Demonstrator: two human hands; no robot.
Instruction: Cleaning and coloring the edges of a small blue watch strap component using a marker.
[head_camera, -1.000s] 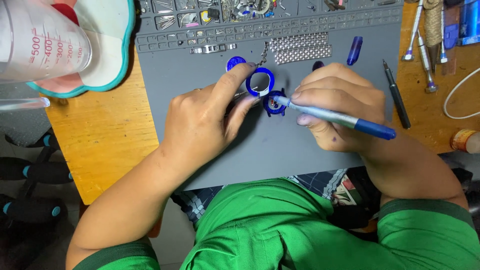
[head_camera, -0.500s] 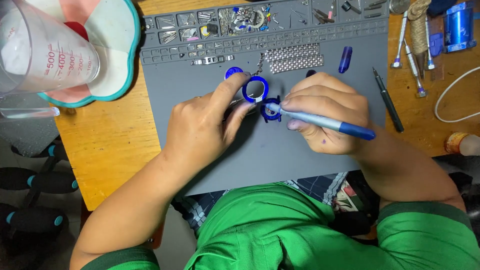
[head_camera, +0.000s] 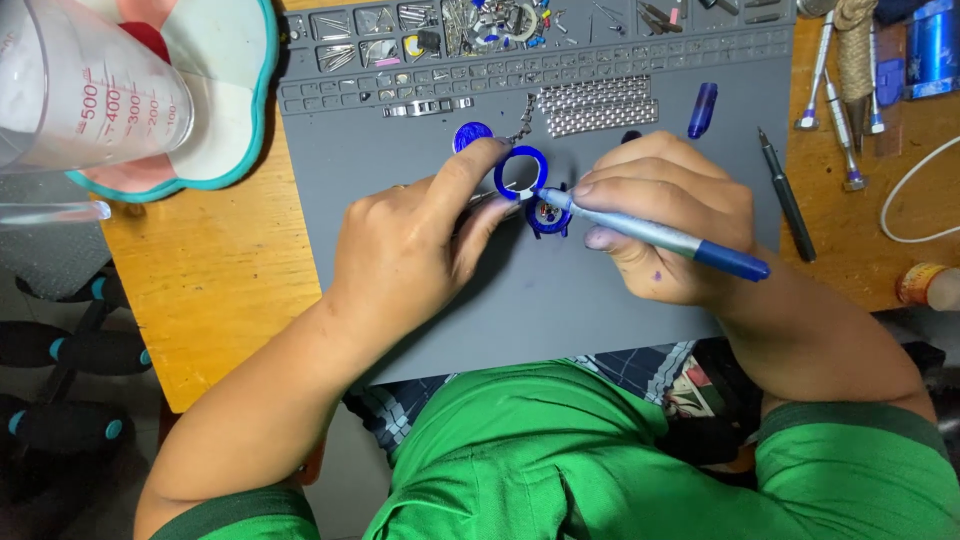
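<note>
Hands are meeting over the middle of a grey silicone work mat (head_camera: 420, 330) that is lying on an orange wooden table (head_camera: 210, 290). The left hand (head_camera: 410, 245) is reaching in from the lower left, its index finger and thumb pinching the rim of a blue ring-shaped watch bezel (head_camera: 520, 172) and holding it just above the mat. The right hand (head_camera: 665, 225) is curling closed around a blue-tipped silver tool (head_camera: 655, 237), gripping it like a pen, with the working end pointing left and touching the lower edge of the bezel. Directly under that tip a blue watch case (head_camera: 548, 215) is sitting on the mat, its small inner parts showing, though they are too fine to tell apart. A blue round disc (head_camera: 470, 135) is lying just above the left fingertips, and a metal link bracelet (head_camera: 597, 105) is resting flat near the mat's upper tray section, with a short chain piece trailing toward the bezel. A small blue cylinder (head_camera: 702, 109) is lying to the right of the bracelet. A dark screwdriver (head_camera: 787, 197) is lying on the table beside the mat's right edge, near several slim silver screwdrivers (head_camera: 822, 75). At the upper left a clear measuring cup (head_camera: 80, 90) is standing close to the camera over a teal-rimmed tray (head_camera: 235, 150). The person is wearing a green shirt (head_camera: 540, 460).
</note>
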